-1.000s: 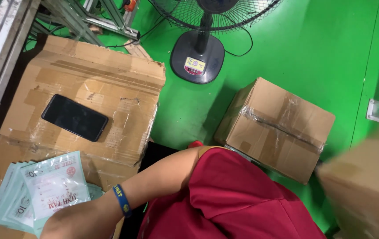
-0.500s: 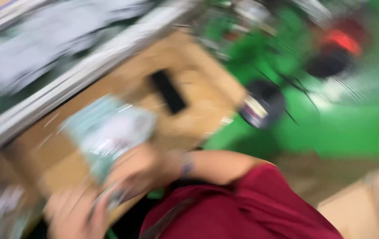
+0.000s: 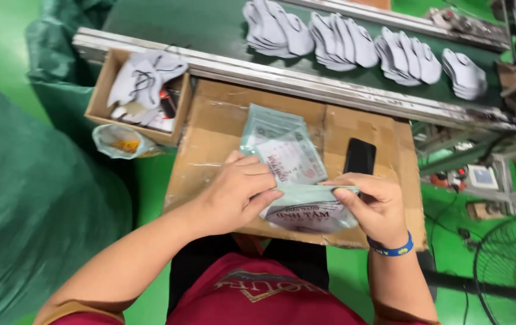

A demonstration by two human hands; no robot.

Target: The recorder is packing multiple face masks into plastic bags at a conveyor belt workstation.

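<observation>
Holding: both hands grip one pale-green printed plastic pouch (image 3: 309, 207) at the near edge of the brown cardboard box top serving as the desk (image 3: 210, 150).
Left hand (image 3: 237, 192): fingers closed over the pouch's left end, thumb beneath.
Pouch axis: long side runs left to right between the hands, mouth edge facing up.
Right hand (image 3: 378, 204): pinching the pouch's upper right edge, blue wristband (image 3: 390, 248) on the wrist.
Stack: more pale-green pouches (image 3: 282, 147) lie just beyond, touching the held one.
Nearer hand: left to the stack; right to the black phone (image 3: 360, 157).
</observation>
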